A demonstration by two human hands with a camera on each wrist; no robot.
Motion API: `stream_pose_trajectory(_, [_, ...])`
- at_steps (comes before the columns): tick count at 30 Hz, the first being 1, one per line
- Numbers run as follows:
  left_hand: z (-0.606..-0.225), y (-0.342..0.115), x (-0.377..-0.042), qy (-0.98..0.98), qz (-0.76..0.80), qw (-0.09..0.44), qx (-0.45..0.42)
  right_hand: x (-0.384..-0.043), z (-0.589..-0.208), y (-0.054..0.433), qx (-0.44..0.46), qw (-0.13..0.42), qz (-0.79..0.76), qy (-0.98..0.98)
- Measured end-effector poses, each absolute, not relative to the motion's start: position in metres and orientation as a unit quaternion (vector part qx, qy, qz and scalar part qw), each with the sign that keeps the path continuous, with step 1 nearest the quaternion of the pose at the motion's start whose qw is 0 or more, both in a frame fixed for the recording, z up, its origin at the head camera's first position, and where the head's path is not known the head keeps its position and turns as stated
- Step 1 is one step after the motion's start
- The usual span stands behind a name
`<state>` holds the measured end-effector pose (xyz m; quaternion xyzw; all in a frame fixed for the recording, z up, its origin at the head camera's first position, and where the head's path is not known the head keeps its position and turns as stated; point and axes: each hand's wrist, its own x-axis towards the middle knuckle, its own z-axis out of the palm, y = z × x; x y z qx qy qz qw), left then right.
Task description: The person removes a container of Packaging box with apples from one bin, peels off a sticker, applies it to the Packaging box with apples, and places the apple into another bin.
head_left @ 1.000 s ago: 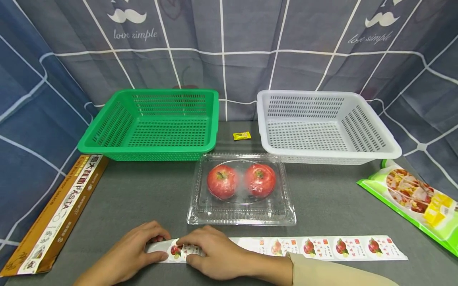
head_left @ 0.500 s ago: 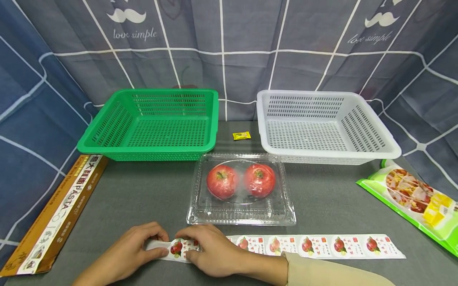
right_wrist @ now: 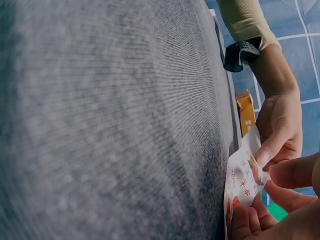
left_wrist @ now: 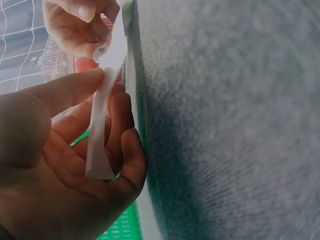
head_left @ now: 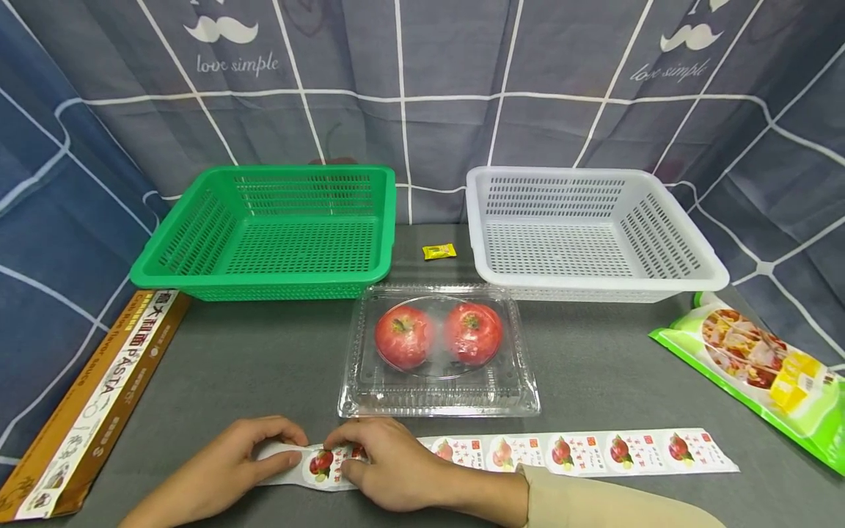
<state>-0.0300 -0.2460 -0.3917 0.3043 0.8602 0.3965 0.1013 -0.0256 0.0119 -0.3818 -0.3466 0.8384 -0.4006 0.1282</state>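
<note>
A long white strip of apple stickers (head_left: pixel 571 453) lies along the front of the grey table, with its left part bent up. My left hand (head_left: pixel 227 458) pinches the strip's left end between thumb and fingers, and the loose tail (left_wrist: pixel 100 160) hangs over the palm in the left wrist view. My right hand (head_left: pixel 399 466) reaches across the strip and pinches at the edge of the sticker nearest the left hand. That sticker (right_wrist: pixel 245 175) shows an apple picture and red characters. Just behind the hands sits a clear plastic box (head_left: pixel 449 403) with two red apples (head_left: pixel 404 336) inside.
A green basket (head_left: pixel 264 281) stands at the back left, a white basket (head_left: pixel 601 284) at the back right. Between them lies a small yellow packet (head_left: pixel 439 251). A pasta box (head_left: pixel 99 403) lies at the left, a green food bag (head_left: pixel 759 367) at the right.
The head view has turned slightly, shifting everything a little left. The strip has slid slightly left, and its sticker between the hands is more raised. Both hands keep nearly the same place.
</note>
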Motion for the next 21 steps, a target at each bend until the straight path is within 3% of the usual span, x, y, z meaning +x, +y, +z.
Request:
stream_pose_trajectory(6, [-0.39,-0.249,-0.029,0.855,0.409,0.118,0.294,-0.024,-0.381,0.011,-0.351,0.118,-0.4,0.838])
stream_pose_trajectory(17, [-0.384,-0.246,-0.028,0.788,0.513,0.213,0.265,-0.022,-0.38,0.009,-0.313,0.136,-0.431,0.835])
stream_pose_trajectory(21, [-0.38,-0.243,-0.026,0.778,0.53,0.224,0.252,-0.023,-0.383,0.008,-0.306,0.14,-0.45,0.827])
